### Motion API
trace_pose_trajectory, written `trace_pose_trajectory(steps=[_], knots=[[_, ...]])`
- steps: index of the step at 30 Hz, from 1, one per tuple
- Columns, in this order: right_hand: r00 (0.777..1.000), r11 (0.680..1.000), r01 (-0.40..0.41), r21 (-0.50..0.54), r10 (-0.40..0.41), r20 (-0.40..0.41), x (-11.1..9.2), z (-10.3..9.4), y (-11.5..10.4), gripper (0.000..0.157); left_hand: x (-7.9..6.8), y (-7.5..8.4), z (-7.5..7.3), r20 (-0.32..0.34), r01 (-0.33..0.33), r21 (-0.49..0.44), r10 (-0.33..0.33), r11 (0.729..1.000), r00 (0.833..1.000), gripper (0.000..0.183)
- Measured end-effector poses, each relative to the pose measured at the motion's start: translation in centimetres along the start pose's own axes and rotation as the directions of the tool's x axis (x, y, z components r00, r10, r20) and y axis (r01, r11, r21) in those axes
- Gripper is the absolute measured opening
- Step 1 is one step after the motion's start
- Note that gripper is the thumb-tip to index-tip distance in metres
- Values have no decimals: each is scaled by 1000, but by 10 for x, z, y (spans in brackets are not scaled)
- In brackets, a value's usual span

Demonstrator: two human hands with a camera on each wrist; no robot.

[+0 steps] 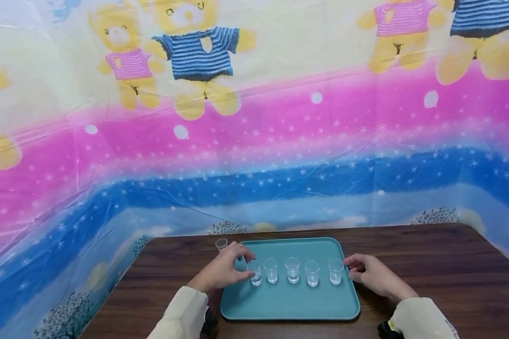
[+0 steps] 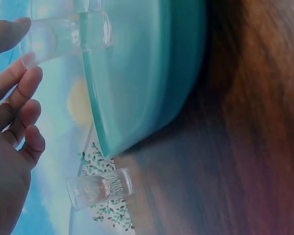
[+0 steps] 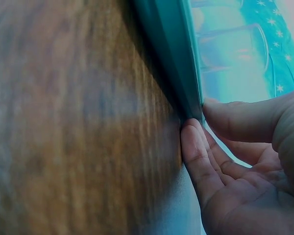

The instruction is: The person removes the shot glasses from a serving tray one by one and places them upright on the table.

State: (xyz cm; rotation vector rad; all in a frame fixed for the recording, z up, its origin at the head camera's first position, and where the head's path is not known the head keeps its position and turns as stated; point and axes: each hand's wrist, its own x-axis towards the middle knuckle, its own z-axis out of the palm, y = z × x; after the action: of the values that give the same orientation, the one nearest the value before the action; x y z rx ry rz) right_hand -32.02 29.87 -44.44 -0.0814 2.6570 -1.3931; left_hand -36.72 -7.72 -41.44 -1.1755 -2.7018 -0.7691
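A teal tray [image 1: 290, 301] lies on a dark wooden table, bearing several small clear shot glasses set side by side in a row. My left hand [image 1: 225, 268] reaches over the tray's left edge and pinches the leftmost shot glass [image 1: 256, 278] near its rim between thumb and fingers. That glass [image 2: 63, 39] appears sideways in the left wrist view. At the tray's right edge, my right hand [image 1: 372, 274] grips the rim, the thumb on top and the fingers beneath. The rightmost shot glass [image 1: 335, 273] stands close to it, apart from the fingers.
Another shot glass [image 1: 221, 244] stands on the table [image 1: 428, 263] behind my left hand, off the tray. A printed cloth [image 1: 280, 141] with bears and snowflakes hangs behind the table's far edge.
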Motion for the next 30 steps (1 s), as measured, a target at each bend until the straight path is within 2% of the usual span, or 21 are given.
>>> trace_pose_trajectory(steps=[7, 13, 16, 19, 22, 27, 30], knots=[[1000, 1000, -15, 7, 15, 20, 0, 2, 0, 25, -5, 2, -2, -39, 62, -14, -63, 998, 997, 28], [1000, 1000, -28, 4, 28, 6, 1, 4, 0, 25, -10, -4, -12, -142, 115, -1, -114, 993, 983, 27], [1000, 1000, -27, -5, 27, -2, 1, 4, 0, 24, -13, -9, -19, -209, 133, 7, -128, 991, 969, 25], [1000, 1000, -28, -8, 28, -3, 1, 3, 0, 25, -18, -14, -26, -277, 169, 26, -155, 985, 948, 23], [999, 999, -31, -15, 31, -7, 1, 3, 0, 25, -22, -18, -30, -332, 242, 67, -207, 968, 920, 22], [1000, 999, -29, -19, 28, -13, -1, 3, -1, 25, -28, -25, -32, -384, 402, 101, -337, 910, 859, 25], [1000, 999, -26, -23, 26, -11, -1, 2, -2, 26, -31, -29, -32, -383, 465, 108, -395, 879, 835, 25]])
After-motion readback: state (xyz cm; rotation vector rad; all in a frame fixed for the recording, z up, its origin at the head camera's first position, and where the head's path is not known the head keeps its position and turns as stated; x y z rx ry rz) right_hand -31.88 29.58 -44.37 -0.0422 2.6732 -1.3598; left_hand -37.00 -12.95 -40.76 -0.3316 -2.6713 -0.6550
